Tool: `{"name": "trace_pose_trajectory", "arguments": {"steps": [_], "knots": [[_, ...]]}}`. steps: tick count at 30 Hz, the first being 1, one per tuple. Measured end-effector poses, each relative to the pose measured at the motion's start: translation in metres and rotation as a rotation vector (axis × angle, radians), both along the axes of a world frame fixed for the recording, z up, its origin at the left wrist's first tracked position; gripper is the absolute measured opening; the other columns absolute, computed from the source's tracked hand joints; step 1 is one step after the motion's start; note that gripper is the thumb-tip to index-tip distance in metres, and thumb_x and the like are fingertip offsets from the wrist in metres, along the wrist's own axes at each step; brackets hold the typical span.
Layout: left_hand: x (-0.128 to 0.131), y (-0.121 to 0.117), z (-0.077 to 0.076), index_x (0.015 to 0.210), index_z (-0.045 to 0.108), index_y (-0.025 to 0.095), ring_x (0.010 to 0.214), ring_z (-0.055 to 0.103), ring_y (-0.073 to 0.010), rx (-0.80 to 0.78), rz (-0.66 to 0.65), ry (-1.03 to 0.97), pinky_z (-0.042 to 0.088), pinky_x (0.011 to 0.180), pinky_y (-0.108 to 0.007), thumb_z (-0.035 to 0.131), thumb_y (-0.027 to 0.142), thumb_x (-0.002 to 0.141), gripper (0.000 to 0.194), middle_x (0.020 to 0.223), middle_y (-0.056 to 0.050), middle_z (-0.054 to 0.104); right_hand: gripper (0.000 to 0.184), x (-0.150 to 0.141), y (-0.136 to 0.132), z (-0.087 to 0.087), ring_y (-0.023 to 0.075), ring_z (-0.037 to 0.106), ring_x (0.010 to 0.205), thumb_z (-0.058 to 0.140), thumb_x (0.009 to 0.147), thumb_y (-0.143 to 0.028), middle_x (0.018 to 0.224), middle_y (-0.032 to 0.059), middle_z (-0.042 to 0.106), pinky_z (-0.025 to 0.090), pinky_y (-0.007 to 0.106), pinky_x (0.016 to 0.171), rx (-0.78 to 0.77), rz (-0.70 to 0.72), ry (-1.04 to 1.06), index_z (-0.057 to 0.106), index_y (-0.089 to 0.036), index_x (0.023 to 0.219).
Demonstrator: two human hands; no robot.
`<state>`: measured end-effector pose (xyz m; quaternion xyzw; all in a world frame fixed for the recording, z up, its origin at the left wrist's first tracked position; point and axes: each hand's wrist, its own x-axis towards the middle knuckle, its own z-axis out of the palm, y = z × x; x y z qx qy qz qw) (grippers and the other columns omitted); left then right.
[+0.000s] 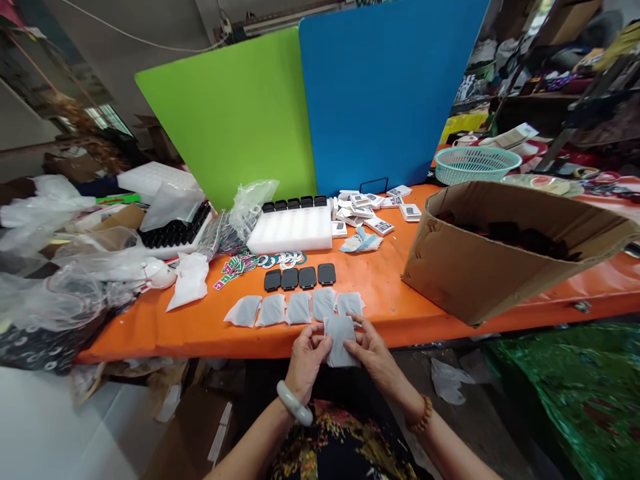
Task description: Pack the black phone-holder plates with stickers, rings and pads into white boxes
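Between my two hands, just over the table's front edge, is a square item wrapped in thin whitish paper (pixel 341 347). My left hand (pixel 309 353) pinches its left side with the thumb on top. On its right side my right hand (pixel 373 348) grips it the same way. Behind my hands, a row of similar wrapped squares (pixel 299 309) lies on the orange table (pixel 240 343). Farther back sit several black square cases (pixel 307 277) side by side. What lies inside the paper in my hands shows only as a darker grey shape.
An open cardboard box (pixel 465 267) stands to the right. Behind the cases are a white foam tray (pixel 293 230), small white boxes (pixel 365 212), printed cards (pixel 235 267) and a crumpled blue-white cloth (pixel 361 241). Plastic bags (pixel 65 287) crowd the left. Green (pixel 235 113) and blue (pixel 385 93) boards rise behind.
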<state>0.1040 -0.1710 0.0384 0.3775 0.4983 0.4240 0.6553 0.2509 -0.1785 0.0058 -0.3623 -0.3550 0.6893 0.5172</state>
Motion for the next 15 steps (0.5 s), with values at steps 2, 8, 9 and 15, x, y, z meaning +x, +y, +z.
{"name": "trace_pose_trajectory", "arguments": {"steps": [2, 8, 9, 15], "knots": [[0.0, 0.0, 0.002, 0.099, 0.056, 0.013, 0.061, 0.062, -0.0113, -0.007, -0.028, 0.058, 0.044, 0.059, -0.021, 0.076, 0.043, 0.066, 0.049, 0.068, -0.001, 0.068, 0.067, 0.016, 0.02, 0.004, 0.0141, 0.061, 0.061, 0.072, 0.07, -0.045, 0.076, -0.0022, 0.063, 0.048, 0.026, 0.056, 0.033, -0.032, -0.082, 0.034, -0.023, 0.12], [-0.018, -0.005, 0.002, 0.096, 0.056, 0.015, 0.068, 0.066, -0.0136, -0.063, -0.021, 0.087, 0.046, 0.063, -0.023, 0.077, 0.048, 0.063, 0.051, 0.077, -0.004, 0.071, 0.05, 0.049, 0.104, 0.014, 0.0124, 0.052, 0.049, 0.056, 0.075, -0.027, 0.057, -0.0069, 0.052, 0.042, 0.022, 0.046, 0.023, -0.217, -0.562, 0.04, -0.015, 0.12], [-0.022, -0.006, 0.001, 0.095, 0.056, 0.015, 0.068, 0.066, -0.0134, -0.077, -0.012, 0.091, 0.046, 0.063, -0.023, 0.077, 0.049, 0.062, 0.052, 0.076, -0.004, 0.071, 0.048, 0.05, 0.117, 0.013, 0.0126, 0.052, 0.049, 0.055, 0.074, -0.024, 0.057, -0.0065, 0.052, 0.043, 0.022, 0.046, 0.008, -0.232, -0.608, 0.041, -0.015, 0.12], [-0.044, -0.009, -0.007, 0.088, 0.057, 0.015, 0.064, 0.065, -0.0132, -0.164, 0.066, 0.117, 0.044, 0.059, -0.021, 0.08, 0.054, 0.053, 0.057, 0.072, -0.004, 0.07, 0.044, 0.048, 0.163, 0.005, 0.0161, 0.061, 0.07, 0.053, 0.073, -0.016, 0.087, 0.0051, 0.063, 0.05, 0.024, 0.059, -0.06, -0.229, -0.827, 0.046, -0.016, 0.116]]}}
